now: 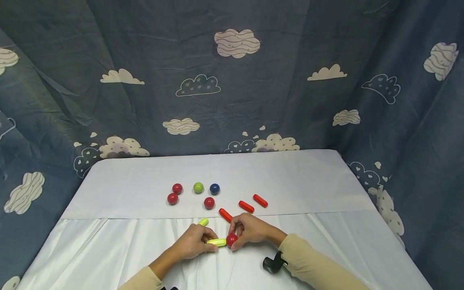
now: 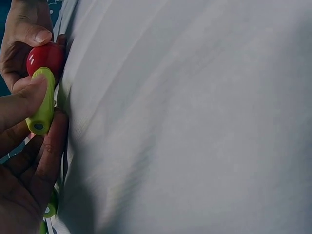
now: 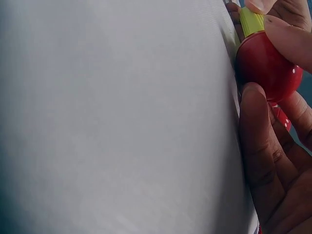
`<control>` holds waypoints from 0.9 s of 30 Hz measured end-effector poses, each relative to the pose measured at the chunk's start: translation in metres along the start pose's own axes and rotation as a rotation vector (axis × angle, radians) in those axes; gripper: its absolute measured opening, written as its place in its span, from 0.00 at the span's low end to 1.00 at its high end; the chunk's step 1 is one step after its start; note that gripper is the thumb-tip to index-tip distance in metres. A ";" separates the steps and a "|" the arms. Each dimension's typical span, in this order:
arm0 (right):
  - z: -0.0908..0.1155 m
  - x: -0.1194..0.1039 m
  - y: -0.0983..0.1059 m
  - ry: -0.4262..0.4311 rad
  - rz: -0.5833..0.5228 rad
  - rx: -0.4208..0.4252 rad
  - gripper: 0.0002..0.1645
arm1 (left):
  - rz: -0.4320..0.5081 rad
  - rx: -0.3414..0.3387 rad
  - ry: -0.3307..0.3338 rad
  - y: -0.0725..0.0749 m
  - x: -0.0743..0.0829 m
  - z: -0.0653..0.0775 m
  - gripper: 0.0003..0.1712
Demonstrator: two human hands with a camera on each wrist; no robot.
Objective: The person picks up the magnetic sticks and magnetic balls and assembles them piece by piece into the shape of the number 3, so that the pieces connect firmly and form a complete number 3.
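Note:
Close over the white cloth, my left hand (image 1: 193, 243) pinches a short yellow-green rod (image 1: 217, 242) between thumb and fingers. My right hand (image 1: 253, 229) holds a glossy red ball (image 1: 232, 239) by its sides. The rod's right end meets the ball. In the left wrist view, the rod (image 2: 44, 105) overlaps the ball (image 2: 48, 57), and a round socket shows in its near end. From the right wrist, the ball (image 3: 268, 66) sits between thumb and fingers, with the rod's ribbed end (image 3: 251, 22) against it.
Behind my left hand lies a second yellow-green rod (image 1: 204, 222). Three red rods, one a red rod (image 1: 246, 206), lie beyond my right hand. Further back are a green ball (image 1: 198, 187), a blue ball (image 1: 214, 189) and three red balls, including a red ball (image 1: 209, 202).

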State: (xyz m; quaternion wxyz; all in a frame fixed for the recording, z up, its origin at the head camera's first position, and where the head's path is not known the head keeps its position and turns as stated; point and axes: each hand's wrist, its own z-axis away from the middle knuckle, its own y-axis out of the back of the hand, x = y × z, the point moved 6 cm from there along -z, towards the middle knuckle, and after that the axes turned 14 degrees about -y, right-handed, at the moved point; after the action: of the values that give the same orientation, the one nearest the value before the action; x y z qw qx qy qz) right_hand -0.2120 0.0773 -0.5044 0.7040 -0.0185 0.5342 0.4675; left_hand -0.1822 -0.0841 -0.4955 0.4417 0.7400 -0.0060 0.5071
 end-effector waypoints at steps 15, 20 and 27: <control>0.000 -0.001 0.001 0.021 -0.034 -0.028 0.18 | -0.028 -0.045 0.000 0.000 0.006 -0.001 0.09; 0.000 -0.001 0.001 0.026 -0.037 -0.032 0.18 | -0.052 -0.053 0.021 0.002 0.006 0.001 0.10; -0.001 -0.001 0.002 0.020 -0.037 -0.040 0.18 | -0.079 -0.049 0.013 0.008 0.010 0.004 0.09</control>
State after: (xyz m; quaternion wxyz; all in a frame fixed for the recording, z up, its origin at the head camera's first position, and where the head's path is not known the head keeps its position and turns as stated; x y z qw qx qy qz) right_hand -0.2140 0.0770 -0.5037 0.7068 -0.0472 0.5312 0.4648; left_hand -0.1779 -0.0875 -0.4831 0.4796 0.7253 0.0136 0.4938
